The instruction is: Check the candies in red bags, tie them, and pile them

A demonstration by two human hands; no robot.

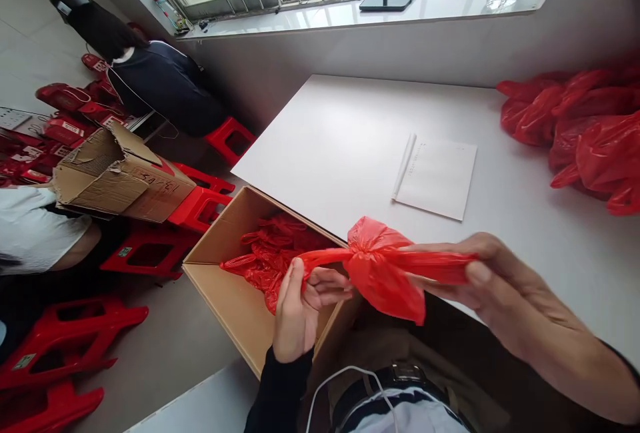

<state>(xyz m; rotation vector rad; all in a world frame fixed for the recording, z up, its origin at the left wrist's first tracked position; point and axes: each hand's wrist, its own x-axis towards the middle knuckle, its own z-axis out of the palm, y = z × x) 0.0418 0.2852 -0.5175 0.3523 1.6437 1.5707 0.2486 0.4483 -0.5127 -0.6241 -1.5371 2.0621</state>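
Observation:
A knotted red plastic bag (pixel 384 263) is stretched between my two hands, above the near edge of the white table. My left hand (pixel 300 313) pinches one twisted end of it, thumb against fingers. Gripped in my right hand (pixel 493 280) is the opposite end, pulled out straight to the right. The knot sits about midway, with loose plastic puffing out above and below. Under and beyond my left hand stands an open cardboard box (pixel 225 293), with more crumpled red bags (pixel 280 240) inside it.
On the white table (pixel 325 146) lie a paper notepad (pixel 440 176) and a heap of red bags (pixel 585 130). A phone (pixel 388 0) rests on the windowsill. Leftward are a second cardboard box (pixel 145 186), red stools (pixel 150 250), and two people, one in a dark jacket (pixel 160 86).

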